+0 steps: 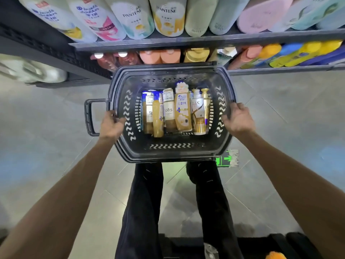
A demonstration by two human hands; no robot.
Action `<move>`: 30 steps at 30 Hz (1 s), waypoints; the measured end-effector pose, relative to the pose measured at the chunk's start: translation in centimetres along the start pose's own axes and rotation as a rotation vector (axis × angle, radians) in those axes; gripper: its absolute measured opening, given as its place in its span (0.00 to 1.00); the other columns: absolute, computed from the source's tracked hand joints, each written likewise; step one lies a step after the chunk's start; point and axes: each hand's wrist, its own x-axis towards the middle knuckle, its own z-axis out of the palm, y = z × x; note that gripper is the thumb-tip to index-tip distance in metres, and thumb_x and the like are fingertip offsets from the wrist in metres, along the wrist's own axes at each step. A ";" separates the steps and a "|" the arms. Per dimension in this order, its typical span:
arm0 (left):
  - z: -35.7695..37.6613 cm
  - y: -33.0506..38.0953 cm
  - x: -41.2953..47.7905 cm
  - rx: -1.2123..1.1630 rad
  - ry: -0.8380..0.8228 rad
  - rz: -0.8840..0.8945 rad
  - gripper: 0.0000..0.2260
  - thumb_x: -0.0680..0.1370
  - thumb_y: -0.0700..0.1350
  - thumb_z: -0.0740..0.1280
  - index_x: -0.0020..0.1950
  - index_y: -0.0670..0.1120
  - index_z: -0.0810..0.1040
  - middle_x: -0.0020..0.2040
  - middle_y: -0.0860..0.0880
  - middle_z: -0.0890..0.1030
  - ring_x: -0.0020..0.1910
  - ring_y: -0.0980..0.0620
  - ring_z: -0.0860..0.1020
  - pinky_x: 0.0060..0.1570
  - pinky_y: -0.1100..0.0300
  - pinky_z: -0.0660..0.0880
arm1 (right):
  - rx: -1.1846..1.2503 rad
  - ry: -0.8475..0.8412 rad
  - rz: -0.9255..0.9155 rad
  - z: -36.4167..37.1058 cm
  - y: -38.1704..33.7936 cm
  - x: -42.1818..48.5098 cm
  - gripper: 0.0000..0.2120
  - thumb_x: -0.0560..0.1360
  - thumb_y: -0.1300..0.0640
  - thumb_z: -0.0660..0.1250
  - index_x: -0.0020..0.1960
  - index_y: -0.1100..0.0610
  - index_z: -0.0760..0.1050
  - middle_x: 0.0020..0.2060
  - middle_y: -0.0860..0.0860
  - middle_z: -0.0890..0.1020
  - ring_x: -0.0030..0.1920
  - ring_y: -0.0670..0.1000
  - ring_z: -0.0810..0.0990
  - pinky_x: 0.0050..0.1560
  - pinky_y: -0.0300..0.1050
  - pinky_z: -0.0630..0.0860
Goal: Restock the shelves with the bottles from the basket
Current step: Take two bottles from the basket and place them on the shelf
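A black plastic basket (170,153) is held in front of me above the floor, just before the shelves. Several gold and white bottles (183,111) lie side by side in its bottom. My left hand (112,125) grips the basket's left rim, beside a folded-out handle (89,116). My right hand (237,118) grips the right rim. The upper shelf (205,41) carries a row of large shampoo bottles (168,15). The lower shelf (280,69) carries orange, gold, yellow and blue bottles (298,53).
Grey tiled floor (46,146) lies below, with my dark trouser legs (145,202) under the basket. A green sticker (226,158) is on the floor right of the basket. A dark perforated shelf end panel (56,57) stands at the left.
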 end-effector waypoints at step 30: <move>12.2 -2.9 6.0 0.124 -0.075 0.343 0.26 0.81 0.53 0.68 0.75 0.44 0.67 0.72 0.45 0.74 0.69 0.45 0.74 0.67 0.50 0.71 | 0.368 -0.095 0.035 12.0 -9.0 7.4 0.32 0.77 0.45 0.68 0.73 0.60 0.62 0.65 0.58 0.75 0.58 0.58 0.81 0.57 0.52 0.77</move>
